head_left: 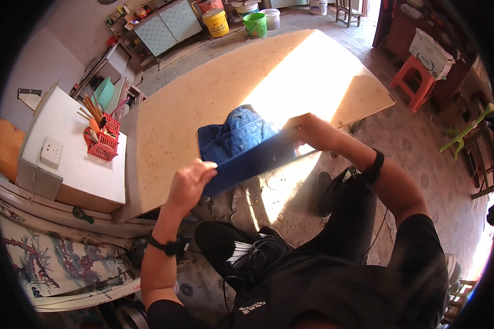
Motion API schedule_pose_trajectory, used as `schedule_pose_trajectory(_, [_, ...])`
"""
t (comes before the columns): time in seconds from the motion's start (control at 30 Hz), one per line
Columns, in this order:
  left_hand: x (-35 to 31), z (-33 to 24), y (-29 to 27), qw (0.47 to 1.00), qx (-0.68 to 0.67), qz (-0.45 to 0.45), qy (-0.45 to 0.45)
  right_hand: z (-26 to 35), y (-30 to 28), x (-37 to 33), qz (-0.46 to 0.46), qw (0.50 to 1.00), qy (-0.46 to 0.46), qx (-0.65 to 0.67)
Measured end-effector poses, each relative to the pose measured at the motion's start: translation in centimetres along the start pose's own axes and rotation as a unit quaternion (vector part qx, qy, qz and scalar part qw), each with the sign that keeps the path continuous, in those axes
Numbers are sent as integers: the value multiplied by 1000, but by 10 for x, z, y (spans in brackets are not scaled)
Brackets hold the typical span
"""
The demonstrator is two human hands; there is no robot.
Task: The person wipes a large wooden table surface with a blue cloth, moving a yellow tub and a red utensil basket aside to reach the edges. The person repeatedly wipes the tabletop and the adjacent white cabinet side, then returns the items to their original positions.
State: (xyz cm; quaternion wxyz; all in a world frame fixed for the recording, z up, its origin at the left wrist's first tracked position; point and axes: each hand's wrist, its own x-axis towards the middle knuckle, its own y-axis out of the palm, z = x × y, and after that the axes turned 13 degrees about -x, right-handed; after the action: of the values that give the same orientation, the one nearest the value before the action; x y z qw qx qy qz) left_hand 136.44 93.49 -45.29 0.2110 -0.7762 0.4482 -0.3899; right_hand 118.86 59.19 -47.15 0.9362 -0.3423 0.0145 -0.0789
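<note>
- The person's left hand (190,185) is nearly closed, with thumb and finger pinching the left end of the near strip of a blue cloth (240,134)
- The right hand (316,132) is curled at the right end of that strip; some of its fingers are hidden, but it seems to have hold of it
- The strip is pulled out long between the two hands, at the near edge of the desk (173,118); the rest lies bunched on top, just past it
- To do this well, both hands should pull evenly, so the strip stays flat and straight
- It may help to keep the cloth up on the desk, as a hanging edge could drag it down
- The bunched part looks wrinkly, so gentle smoothing might help
</note>
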Motion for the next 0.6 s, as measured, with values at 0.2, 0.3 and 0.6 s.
schedule_pose_trajectory(0.2, [71,81,-34,987,28,-55,-150,-5,-22,113,-55,998,41,1])
schedule_pose_trajectory(0.3, [80,101,-42,977,132,-131,-103,-12,-12,133,-225,947,40,-226])
schedule_pose_trajectory(0.6, [-16,52,4,995,35,70,-69,-34,71,59,-35,900,-317,-298])
